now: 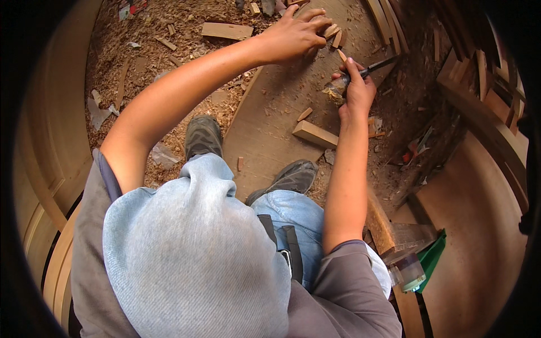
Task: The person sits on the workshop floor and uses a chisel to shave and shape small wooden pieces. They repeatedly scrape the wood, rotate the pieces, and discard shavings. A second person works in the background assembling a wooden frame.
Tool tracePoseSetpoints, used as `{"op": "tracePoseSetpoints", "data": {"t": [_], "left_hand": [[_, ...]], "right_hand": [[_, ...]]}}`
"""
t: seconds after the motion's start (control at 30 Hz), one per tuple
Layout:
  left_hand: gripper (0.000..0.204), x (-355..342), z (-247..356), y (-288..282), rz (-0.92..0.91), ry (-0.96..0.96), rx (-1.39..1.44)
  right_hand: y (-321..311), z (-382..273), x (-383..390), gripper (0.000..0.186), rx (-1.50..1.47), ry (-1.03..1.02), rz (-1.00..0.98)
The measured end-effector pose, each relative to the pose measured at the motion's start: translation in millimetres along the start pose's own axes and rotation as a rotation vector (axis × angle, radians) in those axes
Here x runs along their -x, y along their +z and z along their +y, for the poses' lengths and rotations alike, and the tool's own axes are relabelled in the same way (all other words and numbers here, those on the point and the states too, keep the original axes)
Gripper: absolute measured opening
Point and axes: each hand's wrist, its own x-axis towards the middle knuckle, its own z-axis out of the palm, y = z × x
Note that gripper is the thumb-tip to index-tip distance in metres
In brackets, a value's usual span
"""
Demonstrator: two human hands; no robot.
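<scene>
My left hand [297,35] reaches over the board at the top, fingers apart and bent downward. Small wood pieces [337,38] lie just beside its fingertips, and its underside is hidden. To the right, my right hand [357,90] is closed around a knife-like tool [383,65]. A dark blade points up and right from the fist, while the wrapped, worn handle end sticks out on the left. A small pointed wood sliver [342,55] shows at the right thumb tip; whether it is pinched there I cannot tell.
A wide board [267,112] lies between my shoes. On it rest a square wood block [315,134] and small offcuts. Shavings [152,73] cover the ground at left. Curved wooden parts [490,124] are stacked at right, near a clear jar [410,275] and a green piece [433,259].
</scene>
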Motion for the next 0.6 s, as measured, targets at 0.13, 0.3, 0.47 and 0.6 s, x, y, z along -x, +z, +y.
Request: {"op": "tracePoseSetpoints", "data": {"t": [0.13, 0.3, 0.47, 0.6], "left_hand": [[0.026, 2, -6, -8, -0.069, 0.005, 0.037], [0.018, 13, -8, -13, 0.087, 0.0, -0.002], [0.016, 37, 2, -19, 0.148, -0.165, 0.345], [0.021, 71, 10, -28, 0.165, -0.215, 0.618]], "right_hand": [[1, 1, 8, 0.021, -0.039, -0.025, 0.002], [5, 10, 23, 0.019, 0.017, -0.048, 0.021], [11, 16, 35, 0.016, 0.093, -0.178, -0.003], [16, 13, 40, 0.015, 0.136, -0.248, -0.086]]}}
